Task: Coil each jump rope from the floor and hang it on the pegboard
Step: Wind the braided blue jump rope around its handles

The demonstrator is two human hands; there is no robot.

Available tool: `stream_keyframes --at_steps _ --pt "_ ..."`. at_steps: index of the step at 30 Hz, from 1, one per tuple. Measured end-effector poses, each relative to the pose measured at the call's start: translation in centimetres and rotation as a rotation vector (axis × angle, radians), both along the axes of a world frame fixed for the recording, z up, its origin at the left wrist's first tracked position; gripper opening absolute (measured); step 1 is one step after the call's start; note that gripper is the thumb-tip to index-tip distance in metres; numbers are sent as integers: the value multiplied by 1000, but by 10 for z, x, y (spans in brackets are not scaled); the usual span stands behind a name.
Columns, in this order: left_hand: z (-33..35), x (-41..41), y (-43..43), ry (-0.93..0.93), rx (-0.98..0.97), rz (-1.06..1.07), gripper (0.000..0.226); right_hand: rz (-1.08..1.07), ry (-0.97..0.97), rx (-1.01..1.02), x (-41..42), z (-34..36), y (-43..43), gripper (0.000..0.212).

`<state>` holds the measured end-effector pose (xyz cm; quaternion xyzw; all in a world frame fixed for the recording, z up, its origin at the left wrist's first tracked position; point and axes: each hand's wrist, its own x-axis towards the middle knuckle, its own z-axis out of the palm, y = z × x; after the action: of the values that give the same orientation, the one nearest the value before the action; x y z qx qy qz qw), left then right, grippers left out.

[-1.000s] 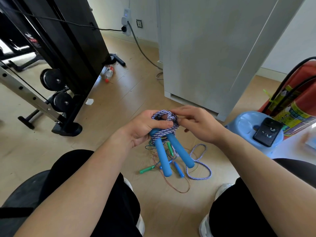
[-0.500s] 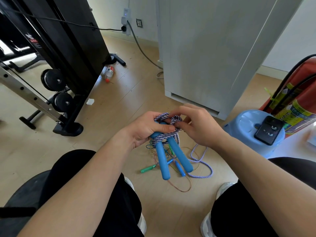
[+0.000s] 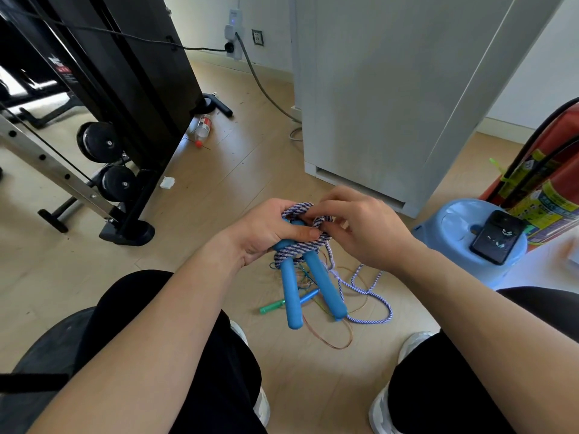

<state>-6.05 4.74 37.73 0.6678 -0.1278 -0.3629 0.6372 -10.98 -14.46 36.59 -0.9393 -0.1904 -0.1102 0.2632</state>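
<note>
Plainly, the weak spot is the wrapping. At nine o'clock of the bundle, the left hand grips the jump rope. Its fingers are curled behind the two blue handles and its thumb is pressed across the striped cord wound round their tops. If that thumb eases, I judge the turns would loosen and slide down the smooth handles, which splay apart toward six o'clock and give the cord little to bite on.

At three o'clock of the bundle, the right hand has its fingers closed narrowly on the cord at the top of the wraps. It seems to be threading or tucking a turn, though the exact pinch is hidden behind the cord. A shallow tuck could pull free once the rope hangs by its own weight.

The loose tail trails to the floor at five o'clock and lies over the other ropes there, a green handle and thin cords. Drawing in the tail quickly could snag and drag those along, tangling what has yet to be coiled.

Further toward three o'clock, a phone rests on a blue stool, near enough that a swinging elbow might knock it. No pegboard is in view.
</note>
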Motion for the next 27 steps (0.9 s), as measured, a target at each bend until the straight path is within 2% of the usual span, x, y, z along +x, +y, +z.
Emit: stream_keyframes --at_steps 5,7,9,11,14,16,20,23,27 --pt "-3 -2 -3 0 79 -9 24 -40 39 -103 1 3 -2 22" --pt "-5 -1 -4 -100 173 35 34 -59 44 -120 1 3 -2 17" --pt "-7 0 -4 -232 268 98 54 -81 69 -127 1 1 -1 15" --pt "-7 -1 -3 -293 218 87 62 -106 112 -132 2 -2 -1 17" --pt "-6 -3 -4 -407 201 -5 45 -109 202 -112 5 -2 -4 17" --pt "-10 -3 -7 -436 244 -21 37 -84 300 -98 5 -2 -4 9" --pt "-23 -1 -10 -437 377 12 46 -64 434 -148 5 -2 -5 13" --pt "-26 3 -10 -508 476 36 47 -73 448 -162 6 -1 -6 23" --pt "-26 3 -11 -613 550 19 43 -96 417 21 5 2 -6 10"
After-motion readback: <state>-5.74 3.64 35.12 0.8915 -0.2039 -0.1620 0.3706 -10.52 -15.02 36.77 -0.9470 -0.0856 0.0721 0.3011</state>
